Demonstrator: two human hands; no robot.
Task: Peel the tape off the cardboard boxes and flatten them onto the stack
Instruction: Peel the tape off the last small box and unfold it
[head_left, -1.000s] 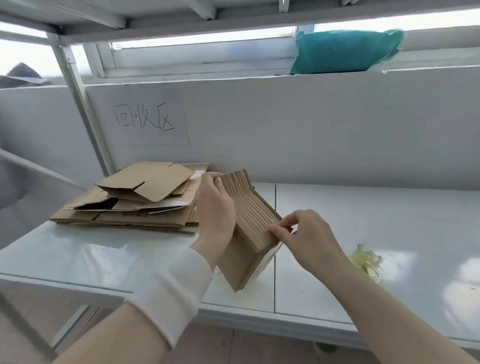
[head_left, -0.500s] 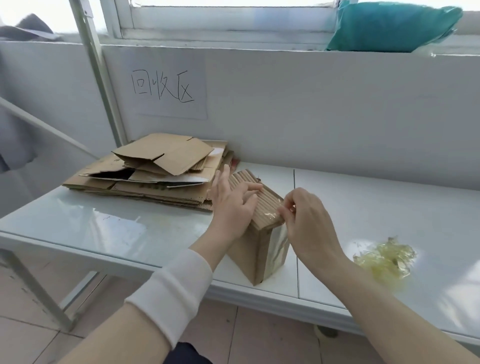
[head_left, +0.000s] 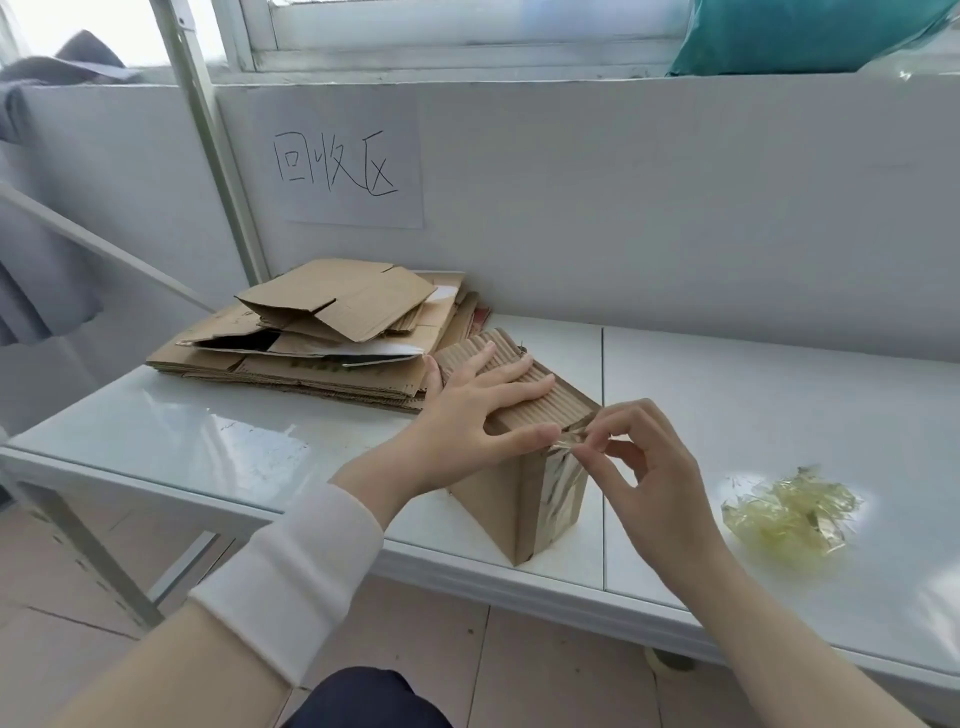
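**Tape (head_left: 562, 470) pinched at the box (head_left: 496, 501) edge**

The box stands on the table (head_left: 208, 441). The left hand (head_left: 480, 413) lies flat on its top, fingers straight. The right hand (head_left: 652, 470) pinches the tape at its near top edge. The stack (head_left: 322, 332) lies behind-left of it, and a tape wad (head_left: 789, 512) to its right.

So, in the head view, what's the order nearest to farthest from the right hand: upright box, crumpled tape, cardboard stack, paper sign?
1. Upright box, its tape strip pinched by the right hand.
2. Crumpled tape, to the right.
3. Cardboard stack, back left.
4. Paper sign, on the wall.
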